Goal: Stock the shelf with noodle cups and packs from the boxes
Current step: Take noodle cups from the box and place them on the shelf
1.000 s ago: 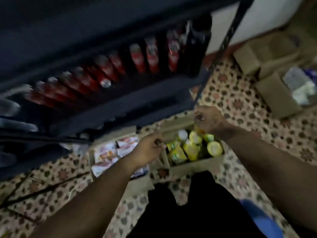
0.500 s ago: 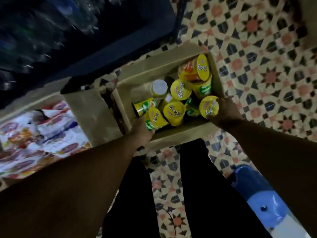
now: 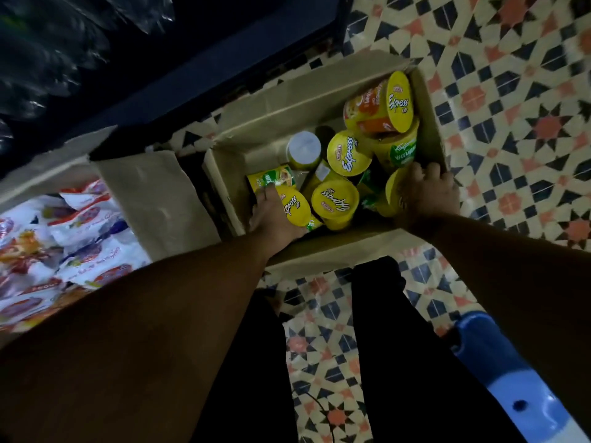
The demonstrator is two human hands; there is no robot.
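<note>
Left hand grip: the left hand reached into the near-left corner of the cardboard box, fingers curled round a yellow-lidded noodle cup lying on its side, fingertips at the cup's green-labelled wall.
Right hand grip: the right hand was at the near-right corner of the same box, fingers bent over the top of another yellow cup, which it mostly hid; it appeared to grasp that cup, though the thumb could not be seen.
Noodle cups: several more lay loose in the box between the two hands, some lid-up, some tipped; one orange-labelled cup sat highest at the far-right corner, resting on a green-labelled cup.
Box: open-topped, flaps folded outward, standing on the patterned tile floor just in front of the person's dark trouser legs.
Noodle packs: a heap of white, red and purple packs filled a second open box to the left, its flap lying just beside the cup box.
Shelf: the dark shelf frame ran along the far side of both boxes.
Blue object: a blue and white plastic item sat at the lower right, by the right forearm.
</note>
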